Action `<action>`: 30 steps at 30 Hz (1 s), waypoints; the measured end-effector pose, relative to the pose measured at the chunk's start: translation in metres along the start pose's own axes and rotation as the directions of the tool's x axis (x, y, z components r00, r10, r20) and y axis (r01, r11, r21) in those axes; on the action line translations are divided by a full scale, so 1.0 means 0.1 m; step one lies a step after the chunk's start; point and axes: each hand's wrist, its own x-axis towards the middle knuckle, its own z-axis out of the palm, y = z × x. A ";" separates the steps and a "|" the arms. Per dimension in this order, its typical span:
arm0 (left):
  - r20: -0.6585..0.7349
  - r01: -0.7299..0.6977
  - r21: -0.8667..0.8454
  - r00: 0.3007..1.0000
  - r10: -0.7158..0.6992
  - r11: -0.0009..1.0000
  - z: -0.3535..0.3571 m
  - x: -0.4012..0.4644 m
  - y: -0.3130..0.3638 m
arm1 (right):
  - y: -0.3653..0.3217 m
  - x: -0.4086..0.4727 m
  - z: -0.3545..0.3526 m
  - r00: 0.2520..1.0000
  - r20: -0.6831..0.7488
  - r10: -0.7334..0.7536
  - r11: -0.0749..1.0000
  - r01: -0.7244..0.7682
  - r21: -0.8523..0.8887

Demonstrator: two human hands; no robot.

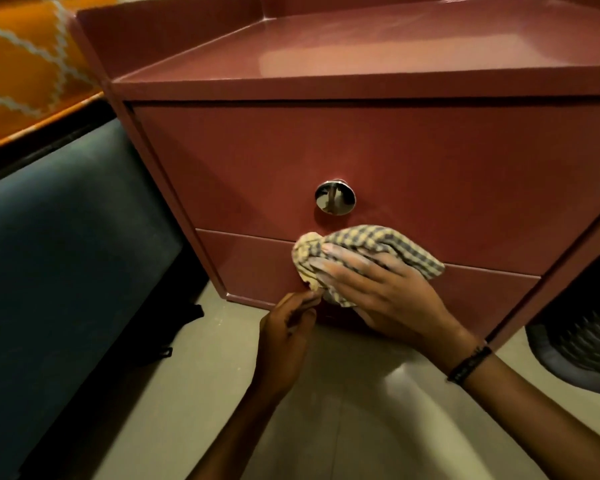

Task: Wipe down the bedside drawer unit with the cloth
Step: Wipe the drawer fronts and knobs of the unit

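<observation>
A right hand, fingers spread flat, presses a checked cloth against the red bedside drawer unit, just below its chrome knob. The left hand pinches the cloth's lower edge below the knob.

Dusky-red bedside drawer unit: smooth, glossy, lacquer-like finish, reflections along its top. Round knob: polished mirror-bright metal. Crumpled yellow-and-grey checked cloth: soft woven fabric, matt. Pale floor: smooth, slight sheen, possibly tile. Orange patterned bedcover: matt textile.
</observation>
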 end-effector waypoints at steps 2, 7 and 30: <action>-0.005 -0.002 -0.006 1.000 0.002 1.000 0.01 0.01 -0.01 | 0.05 0.02 -0.01 0.998 0.005 -0.066 0.998 0.066 -0.011; 0.010 0.025 -0.045 1.000 -0.025 0.999 0.00 0.00 0.02 | 0.07 -0.63 0.09 0.999 0.034 0.024 0.999 -0.025 0.025; -0.283 0.589 -0.259 0.711 -0.644 0.765 -0.90 0.49 -0.82 | -0.95 -0.19 1.16 0.964 0.130 -0.232 0.973 0.231 0.020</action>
